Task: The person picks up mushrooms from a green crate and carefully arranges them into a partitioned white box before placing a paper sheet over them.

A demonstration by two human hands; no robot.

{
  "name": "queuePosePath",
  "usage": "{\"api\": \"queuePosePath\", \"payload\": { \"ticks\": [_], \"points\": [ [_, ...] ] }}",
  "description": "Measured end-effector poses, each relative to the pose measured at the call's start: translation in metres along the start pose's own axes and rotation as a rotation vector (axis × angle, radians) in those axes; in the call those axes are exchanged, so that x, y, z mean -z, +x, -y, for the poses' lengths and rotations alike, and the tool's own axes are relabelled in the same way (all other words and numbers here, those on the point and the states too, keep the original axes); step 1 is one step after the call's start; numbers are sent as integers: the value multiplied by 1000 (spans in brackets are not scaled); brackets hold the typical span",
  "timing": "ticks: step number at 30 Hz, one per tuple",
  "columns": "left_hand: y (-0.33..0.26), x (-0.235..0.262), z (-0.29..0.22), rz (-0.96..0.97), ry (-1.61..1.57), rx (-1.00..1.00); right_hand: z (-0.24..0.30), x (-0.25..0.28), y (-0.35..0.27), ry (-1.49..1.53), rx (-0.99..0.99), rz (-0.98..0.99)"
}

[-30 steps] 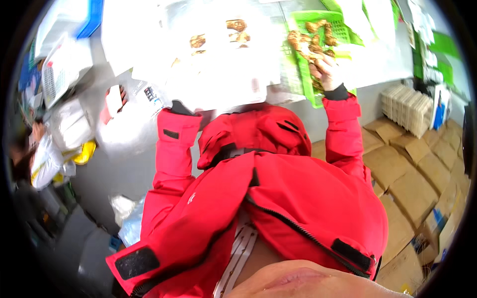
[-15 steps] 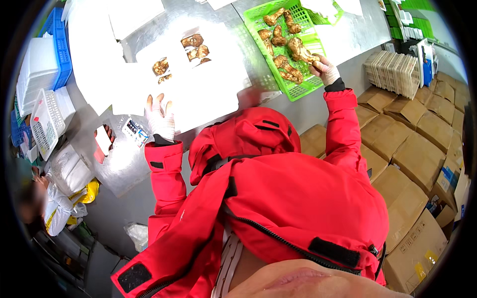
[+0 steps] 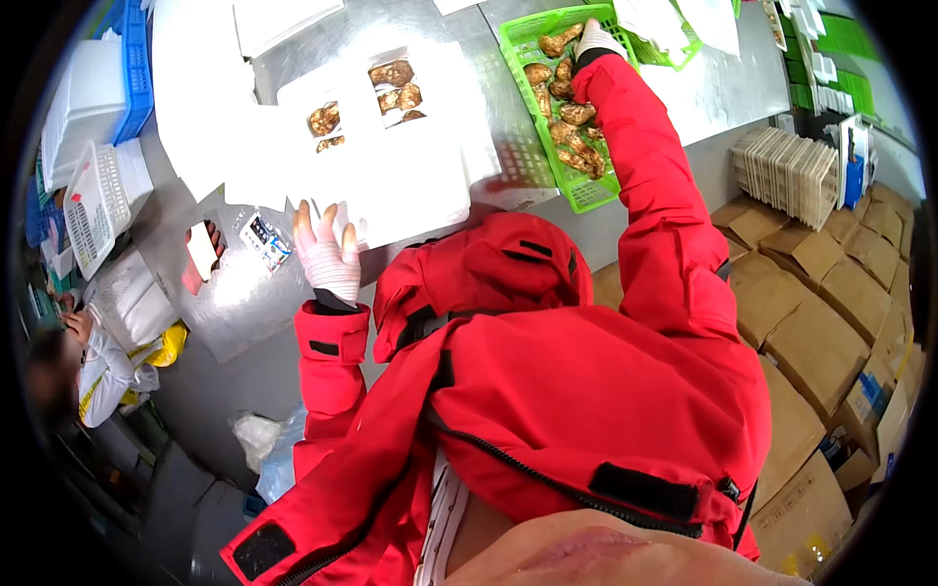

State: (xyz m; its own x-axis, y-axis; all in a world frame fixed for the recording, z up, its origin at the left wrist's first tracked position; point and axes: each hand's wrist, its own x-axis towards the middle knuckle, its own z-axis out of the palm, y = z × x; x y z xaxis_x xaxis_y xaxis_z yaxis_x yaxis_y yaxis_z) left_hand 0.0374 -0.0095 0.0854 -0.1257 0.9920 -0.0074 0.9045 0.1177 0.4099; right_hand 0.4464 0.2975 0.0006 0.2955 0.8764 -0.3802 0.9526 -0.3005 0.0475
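Note:
My right hand [image 3: 599, 41], in a white wrap or glove with bare fingertips, reaches into the far end of a green plastic basket [image 3: 576, 200]. Beside its fingers lies a brown-and-cream mushroom [image 3: 560, 42]; whether the hand grips one is hidden. Several more mushrooms [image 3: 578, 154] lie in the basket, partly under my red sleeve. My left hand [image 3: 329, 256], wrapped likewise, holds nothing, its fingers spread at the near left edge of a white, overexposed box or tray [image 3: 391, 186]. Mushrooms show in its two openings: a group [image 3: 399, 96] on the right, fewer pieces [image 3: 324, 119] on the left.
White sheets or boards [image 3: 200, 107] cover the metal table's left part, near a small printed packet [image 3: 266, 239]. Blue [image 3: 137, 68] and white [image 3: 93, 210] crates stand far left, near another person's arm [image 3: 103, 366]. Cardboard boxes [image 3: 816, 332] and stacked pale trays [image 3: 787, 176] are at right.
My right hand has moved from a large mushroom at the basket's near right side to its far end. My left hand stays spread by the white box, slightly lower. The whole view has shifted a little.

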Motion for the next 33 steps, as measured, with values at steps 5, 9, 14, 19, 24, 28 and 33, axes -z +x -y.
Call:
{"api": "queuePosePath", "payload": {
  "ticks": [5, 9, 14, 19, 24, 28, 33],
  "points": [
    [-39, -18, 8, 16, 70, 58, -10, -2, 18, -56, 139, -29],
    [-45, -23, 11, -23, 23, 31, -5, 2, 14, -138, 159, -29],
    [-48, -23, 23, -20, 37, 6, 26, 3, -5, -435, 408, -81],
    [-37, -10, 16, -47, 15, -17, 10, 7, 6, -606, 580, -50],
    [-48, -13, 21, -56, 3, -19, -16, 21, -2, -232, 726, -364],
    [-49, -10, 19, -70, -26, 16, 48, 60, -117, 428, 826, -49],
    [-29, 9, 18, -127, -145, 20, 135, -24, -237, 235, 1387, 221]
  ]
}}
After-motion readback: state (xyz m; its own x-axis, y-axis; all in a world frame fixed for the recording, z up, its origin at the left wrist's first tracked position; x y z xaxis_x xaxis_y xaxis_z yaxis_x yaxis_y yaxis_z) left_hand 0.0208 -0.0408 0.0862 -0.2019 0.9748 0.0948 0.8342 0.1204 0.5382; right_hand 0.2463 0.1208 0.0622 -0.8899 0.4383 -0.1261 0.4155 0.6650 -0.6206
